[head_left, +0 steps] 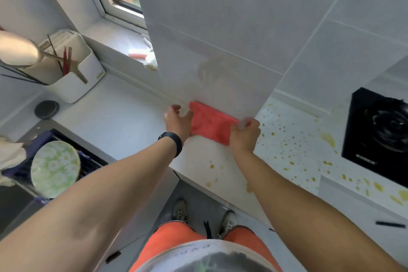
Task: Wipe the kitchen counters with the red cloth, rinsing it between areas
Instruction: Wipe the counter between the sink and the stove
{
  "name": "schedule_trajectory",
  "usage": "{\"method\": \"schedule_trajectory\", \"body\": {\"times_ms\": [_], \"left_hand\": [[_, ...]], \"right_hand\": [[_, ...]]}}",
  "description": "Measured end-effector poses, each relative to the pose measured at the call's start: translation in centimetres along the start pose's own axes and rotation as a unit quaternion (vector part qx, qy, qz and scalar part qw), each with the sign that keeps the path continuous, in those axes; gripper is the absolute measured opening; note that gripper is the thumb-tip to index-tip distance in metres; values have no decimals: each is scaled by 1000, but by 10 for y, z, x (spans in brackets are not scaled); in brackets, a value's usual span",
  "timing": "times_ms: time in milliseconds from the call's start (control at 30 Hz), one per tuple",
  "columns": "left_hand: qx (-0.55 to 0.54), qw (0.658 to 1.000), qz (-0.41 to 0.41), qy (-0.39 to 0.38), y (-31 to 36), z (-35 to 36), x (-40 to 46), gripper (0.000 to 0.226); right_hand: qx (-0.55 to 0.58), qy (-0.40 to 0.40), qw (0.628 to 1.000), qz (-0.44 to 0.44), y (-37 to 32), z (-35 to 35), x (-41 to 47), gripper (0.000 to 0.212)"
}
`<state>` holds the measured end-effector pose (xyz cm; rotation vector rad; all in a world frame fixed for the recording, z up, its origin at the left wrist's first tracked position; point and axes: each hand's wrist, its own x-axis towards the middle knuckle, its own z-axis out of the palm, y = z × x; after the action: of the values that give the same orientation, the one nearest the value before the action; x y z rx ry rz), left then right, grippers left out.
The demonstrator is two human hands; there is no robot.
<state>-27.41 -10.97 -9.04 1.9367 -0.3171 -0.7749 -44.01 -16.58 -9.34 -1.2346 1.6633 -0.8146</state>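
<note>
Red cloth (210, 125) is lying folded flat on the bench (123, 117), pushed right up against the foot of the tiled wall (220, 40), far edge touching it. Its long axis is running left-right along the wall line, tilting slightly down toward the right.

Both hands are sitting at opposite ends of that axis. The left hand (178, 121) is touching the left short edge, fingers loosely spread and partly extended toward the wall, looking more like pressing than pinching; exact contact is hard to tell. The right hand (245, 133) is curling over the right short end, fingers bent onto the cloth's corner, gripping it.

So the cloth is lying between the hands, both equally near, neither reaching across.

Yellow spatter (293, 139) is lying to the right of the cloth, spreading toward the black hob (379, 134); a few spots are sitting nearer the bench front edge. Judgement: the next stroke is needing to go rightward along the cloth's own long axis, with the right hand leading and the left following. The sink side with the rack and plate (55, 168) is sitting to the left, well apart, for rinsing.
</note>
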Motion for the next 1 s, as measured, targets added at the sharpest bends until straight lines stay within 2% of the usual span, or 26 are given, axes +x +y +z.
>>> {"method": "schedule_trajectory", "body": {"times_ms": [67, 100, 167, 200, 333, 433, 533, 733, 867, 1000], "left_hand": [[52, 998, 7, -35, -15, 13, 6, 38], [69, 995, 7, -64, -22, 17, 5, 30], [89, 990, 5, -108, -35, 22, 6, 23], [92, 988, 5, -122, -36, 21, 6, 24], [125, 980, 19, -157, -39, 3, 15, 29], [159, 975, 20, -156, -46, -23, 31, 28], [183, 971, 1, -152, -57, -45, 40, 33], [214, 960, -15, -182, -70, -57, 41, 29], [261, 943, 14, -207, -61, -39, 35, 25], [308, 917, 46, -249, -42, -8, 22, 26]], "right_hand": [[-82, -38, 996, 23, 7, 14, -6, 15], [-145, -99, 984, 12, 13, 20, -12, 11], [-234, -218, 947, -41, 23, 35, -21, 21], [-271, -247, 926, -87, 26, 44, -21, 28], [-423, -261, 830, -252, 29, 72, -4, 52], [-481, -235, 787, -306, 28, 80, 9, 64], [-520, -245, 754, -318, 26, 84, 21, 67], [-505, -266, 768, -291, 20, 92, 32, 64], [-518, -267, 754, -304, 24, 86, 34, 62], [-521, -253, 759, -299, 33, 70, 35, 64]]}}
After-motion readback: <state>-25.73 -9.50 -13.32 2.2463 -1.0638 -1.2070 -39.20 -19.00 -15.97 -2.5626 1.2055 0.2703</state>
